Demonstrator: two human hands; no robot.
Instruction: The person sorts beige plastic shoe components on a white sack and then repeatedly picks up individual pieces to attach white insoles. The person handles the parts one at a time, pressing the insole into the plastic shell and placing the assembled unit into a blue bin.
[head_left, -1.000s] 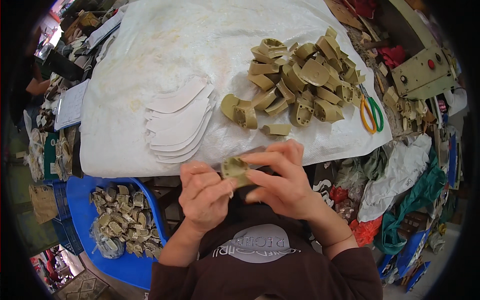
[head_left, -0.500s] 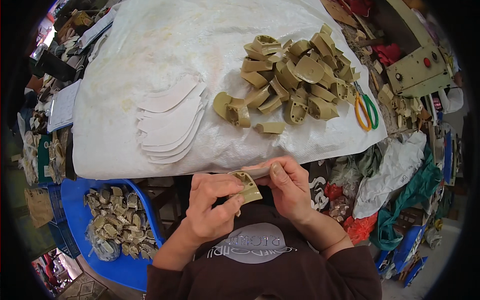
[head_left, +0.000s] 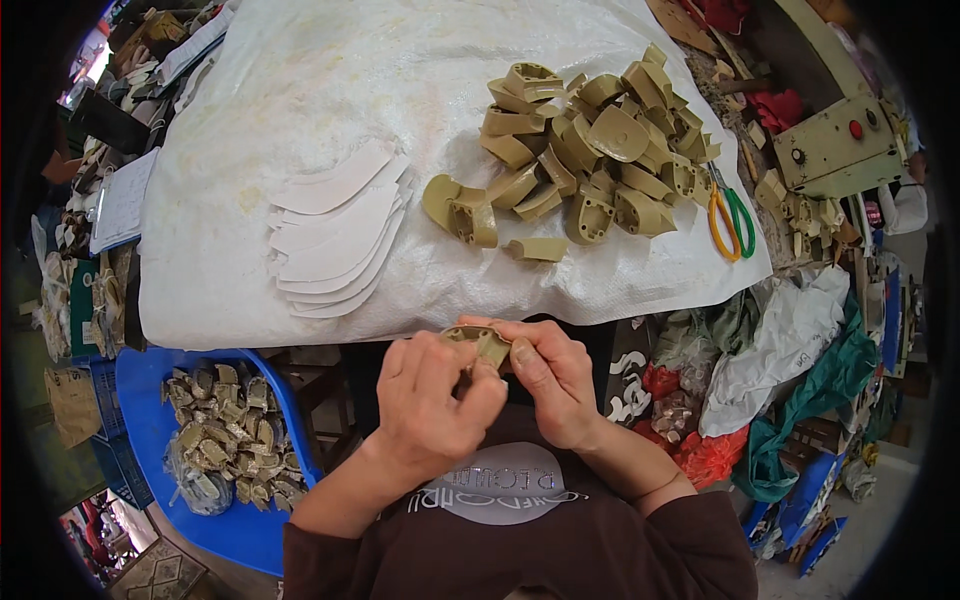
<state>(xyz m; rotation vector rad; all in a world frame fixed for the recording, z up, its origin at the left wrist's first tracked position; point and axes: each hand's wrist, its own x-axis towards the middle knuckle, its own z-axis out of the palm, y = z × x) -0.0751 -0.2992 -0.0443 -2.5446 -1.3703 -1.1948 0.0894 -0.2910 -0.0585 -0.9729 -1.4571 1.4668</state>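
In front of the table edge, my left hand (head_left: 428, 405) is closed around an olive plastic shoe heel (head_left: 490, 346), its holed end facing up. My right hand (head_left: 556, 385) pinches the same heel at its right side, thumb on the rim and fingers behind it. Whether the pale strip is still between the right fingers and the heel is hidden. Beyond my hands, a fanned stack of white curved pieces (head_left: 335, 245) lies on the white sheet (head_left: 440, 60). A heap of similar heels (head_left: 620, 135) sits to its right, a few lying loose in front.
Scissors with orange and green handles (head_left: 735, 220) rest at the right of the heap. A blue tub (head_left: 140, 440) at lower left holds many wrapped heels. Plastic bags (head_left: 770, 350) crowd the right side, near a control box with a red button (head_left: 838, 145).
My right hand has moved left and closed in against the heel. The heel has tipped, and the pale strip that stretched between it and my right hand no longer shows.
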